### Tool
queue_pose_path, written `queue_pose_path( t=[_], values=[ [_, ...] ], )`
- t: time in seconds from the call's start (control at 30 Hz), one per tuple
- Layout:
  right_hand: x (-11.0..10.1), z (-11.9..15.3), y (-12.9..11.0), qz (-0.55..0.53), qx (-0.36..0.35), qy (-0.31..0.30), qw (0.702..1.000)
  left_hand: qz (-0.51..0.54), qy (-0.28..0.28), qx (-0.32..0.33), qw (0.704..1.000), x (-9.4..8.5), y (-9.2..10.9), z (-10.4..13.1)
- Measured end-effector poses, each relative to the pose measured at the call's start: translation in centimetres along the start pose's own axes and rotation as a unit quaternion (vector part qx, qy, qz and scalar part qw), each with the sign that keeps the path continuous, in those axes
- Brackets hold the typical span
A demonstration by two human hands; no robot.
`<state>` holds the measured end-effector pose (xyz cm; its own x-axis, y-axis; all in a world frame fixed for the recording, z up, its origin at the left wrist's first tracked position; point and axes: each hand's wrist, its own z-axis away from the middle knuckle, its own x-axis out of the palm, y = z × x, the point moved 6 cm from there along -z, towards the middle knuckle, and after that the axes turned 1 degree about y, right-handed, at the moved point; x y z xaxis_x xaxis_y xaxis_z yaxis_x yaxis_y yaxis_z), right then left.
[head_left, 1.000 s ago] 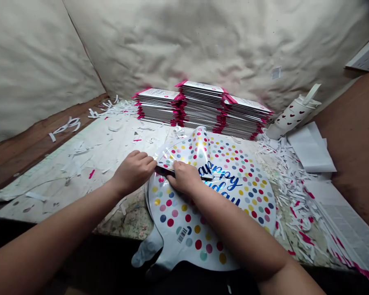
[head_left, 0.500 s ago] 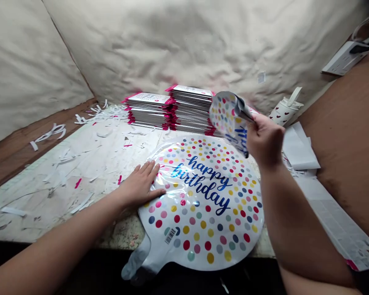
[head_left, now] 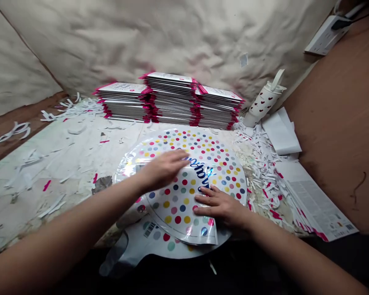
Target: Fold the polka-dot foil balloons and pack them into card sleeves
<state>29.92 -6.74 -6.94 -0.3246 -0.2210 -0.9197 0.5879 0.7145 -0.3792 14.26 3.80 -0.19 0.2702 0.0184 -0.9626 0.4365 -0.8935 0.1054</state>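
A flat foil balloon (head_left: 226, 162) with coloured dots lies at the front of the table, its pale tail (head_left: 117, 254) hanging over the edge. On top of it is a smaller folded foil balloon (head_left: 175, 209), dotted too, with blue lettering partly covered. My right hand (head_left: 224, 207) rests on the folded one's right side, fingers spread. Across its upper left part, my left hand (head_left: 164, 168) is held with fingers stretched out, somewhat blurred. Whether the left hand presses on the foil I cannot tell.
Three stacks of pink-edged card packets (head_left: 172, 100) stand at the back. A white tumbler with hearts (head_left: 263, 102) is right of them. Paper shreds (head_left: 261, 176) lie on both sides. Printed cards (head_left: 316, 200) and white sheets (head_left: 283, 131) lie at the right.
My right hand has come down from the upper right and laid the folded balloon on the flat one. My left hand has moved right, onto or over it. The view has shifted right.
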Motion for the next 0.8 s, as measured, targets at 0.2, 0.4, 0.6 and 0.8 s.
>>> queue_pose_path(
  t=[0.2, 0.4, 0.6, 0.8],
  values=[
    [-0.4, 2.0, -0.4, 0.006, -0.01, 0.105, 0.994, 0.051, -0.147, 0.027, 0.987, 8.7, 3.8, -2.2],
    [-0.7, 1.7, -0.1, -0.119, 0.033, 0.077, 0.989, 0.052, -0.141, -0.01, 0.989, 8.7, 3.8, -2.0],
    [-1.6, 0.1, 5.1, -0.304, 0.383, 0.067, 0.87, -0.011, -0.152, -0.148, 0.977, 6.5, -3.5, 2.5],
    [-1.0, -3.0, 7.8, -0.293, 0.481, 0.036, 0.825, -0.087, 0.01, -0.369, 0.925, -1.7, -9.0, 8.7]
  ],
)
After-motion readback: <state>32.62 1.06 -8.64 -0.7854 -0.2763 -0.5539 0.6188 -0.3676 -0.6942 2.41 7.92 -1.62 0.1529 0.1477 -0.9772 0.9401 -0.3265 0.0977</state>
